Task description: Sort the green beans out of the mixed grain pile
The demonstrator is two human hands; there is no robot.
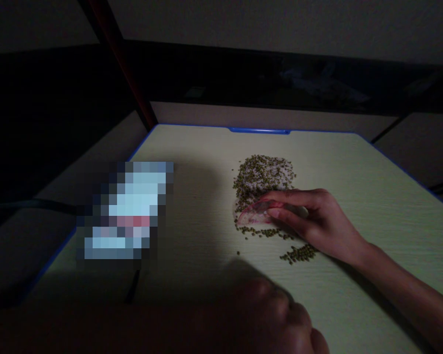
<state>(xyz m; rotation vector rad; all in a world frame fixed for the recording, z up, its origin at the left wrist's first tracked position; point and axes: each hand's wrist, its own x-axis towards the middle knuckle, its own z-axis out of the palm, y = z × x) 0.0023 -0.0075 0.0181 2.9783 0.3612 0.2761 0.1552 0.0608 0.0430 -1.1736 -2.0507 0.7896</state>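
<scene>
Right hand [328,221] pinching clear, pink-marked plastic [255,215] over green seeds [263,169].
The seeds lie scattered around the plastic, toward the far edge of the pale, blue-rimmed desk [192,211]; the left hand [276,314] is bent in shadow by the near edge, its grip impossible to tell; the room is dim, and a pixelated bright shape [138,196] sits at the left edge.

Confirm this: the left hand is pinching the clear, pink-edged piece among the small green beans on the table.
Not quite: the head view shows the right hand pinching the clear, pink-edged piece among the small green beans on the table.
</scene>
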